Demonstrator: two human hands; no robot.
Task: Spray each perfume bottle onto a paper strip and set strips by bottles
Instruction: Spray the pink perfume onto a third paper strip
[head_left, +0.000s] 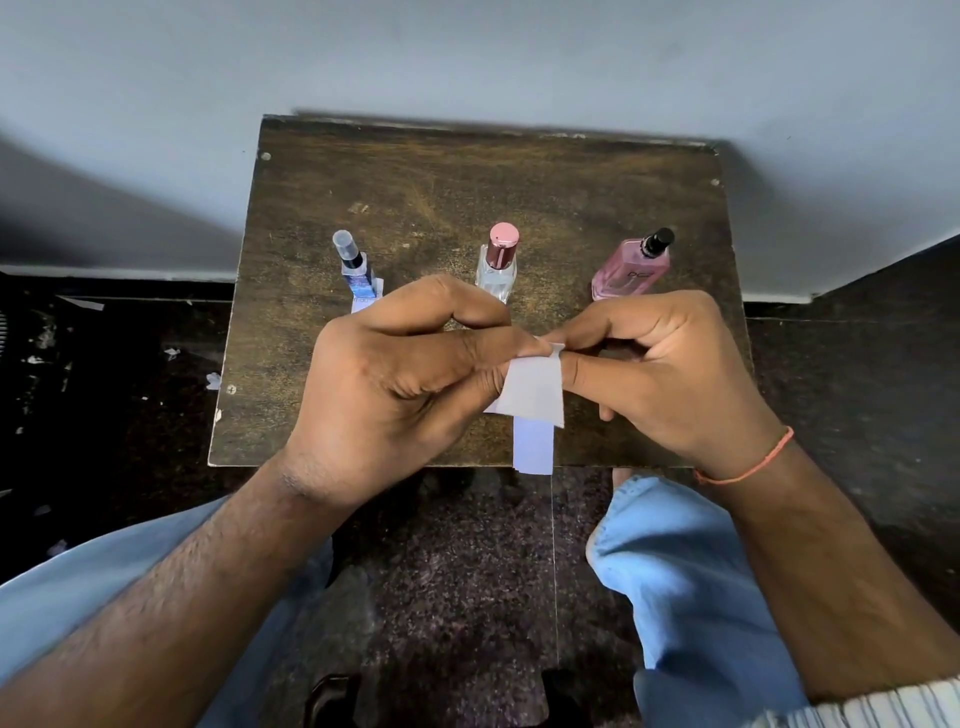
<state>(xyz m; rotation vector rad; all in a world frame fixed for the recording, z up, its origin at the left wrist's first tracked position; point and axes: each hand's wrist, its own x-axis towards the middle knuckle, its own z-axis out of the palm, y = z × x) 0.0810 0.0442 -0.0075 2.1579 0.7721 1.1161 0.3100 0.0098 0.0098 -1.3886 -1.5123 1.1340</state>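
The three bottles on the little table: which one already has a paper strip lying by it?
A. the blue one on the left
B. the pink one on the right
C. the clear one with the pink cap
A: a white paper strip lies at the foot of the blue bottle; none shows beside the other two.

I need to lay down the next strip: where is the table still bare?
Bare wood lies behind the three bottles up to the table far edge, and in front of the pink bottle. A strip already lies by the blue bottle. The near middle is crowded: left hand and right hand hold paper.
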